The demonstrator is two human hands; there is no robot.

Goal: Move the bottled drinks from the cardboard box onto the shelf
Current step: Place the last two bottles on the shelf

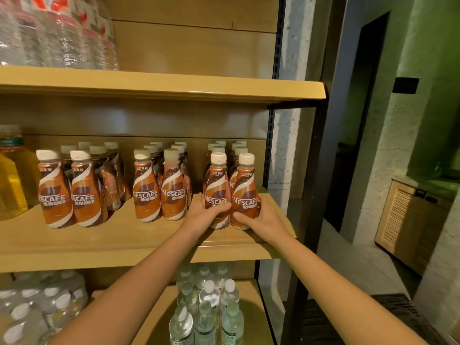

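A middle wooden shelf (112, 242) holds brown Nescafé coffee bottles (159, 192) with pale caps, standing upright in clusters. At its right end two more stand side by side near the front edge, touching. The left hand (202, 215) curls its fingers round the lower part of the left bottle (216, 183); the right hand (262, 219) wraps the right bottle (245, 183) the same way. A yellow oil jug (12, 185) stands far left. Clear water bottles (206, 307) fill the shelf below.
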